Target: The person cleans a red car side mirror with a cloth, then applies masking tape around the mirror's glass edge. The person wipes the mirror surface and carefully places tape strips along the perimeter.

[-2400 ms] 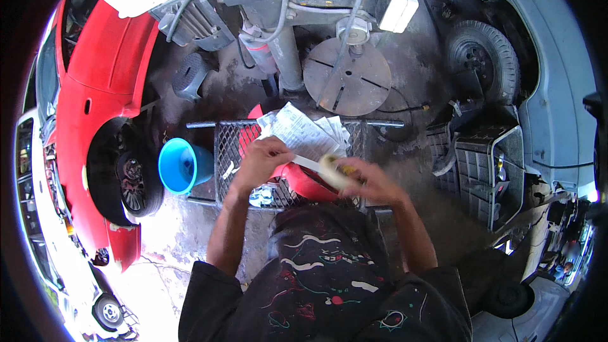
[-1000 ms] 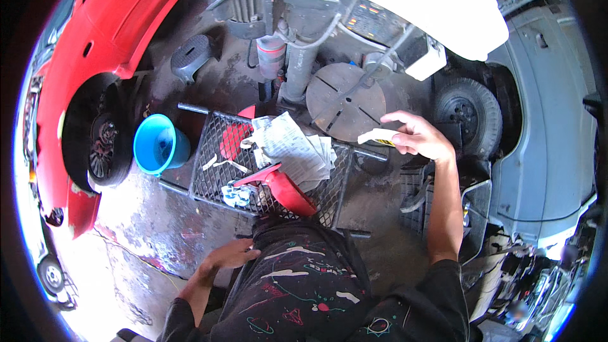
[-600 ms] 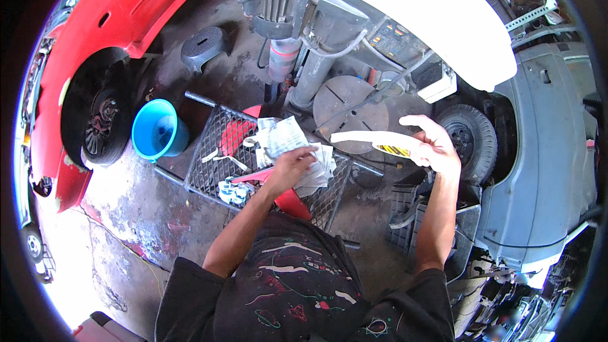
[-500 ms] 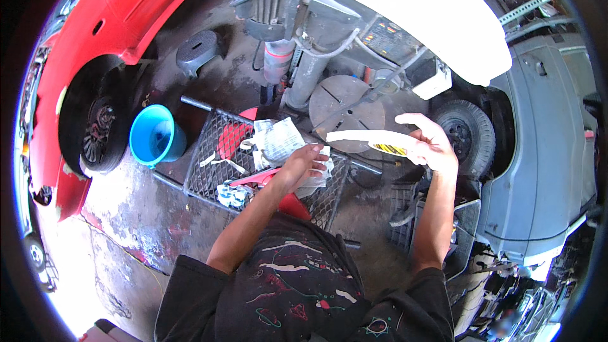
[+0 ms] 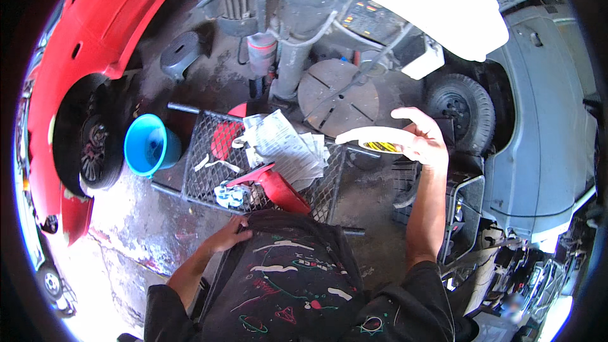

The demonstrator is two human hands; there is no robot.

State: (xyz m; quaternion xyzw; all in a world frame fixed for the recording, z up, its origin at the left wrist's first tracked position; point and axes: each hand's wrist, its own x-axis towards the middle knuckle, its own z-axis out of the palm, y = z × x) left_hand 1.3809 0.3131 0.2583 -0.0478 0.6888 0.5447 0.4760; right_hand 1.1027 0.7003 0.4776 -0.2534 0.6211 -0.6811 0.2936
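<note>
Left hand (image 5: pixel 229 235) withdrawn, tape (image 5: pixel 373 135) in right fingers (image 5: pixel 415 116)

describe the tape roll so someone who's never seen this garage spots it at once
Start at the dark metal mesh table in the middle of the view. By its upper right corner in the picture, the person's bare right hand holds up the pale, ring-shaped tape roll. Yellow-and-black markings inside the ring set it apart from the loose white strips on the mesh.
</note>
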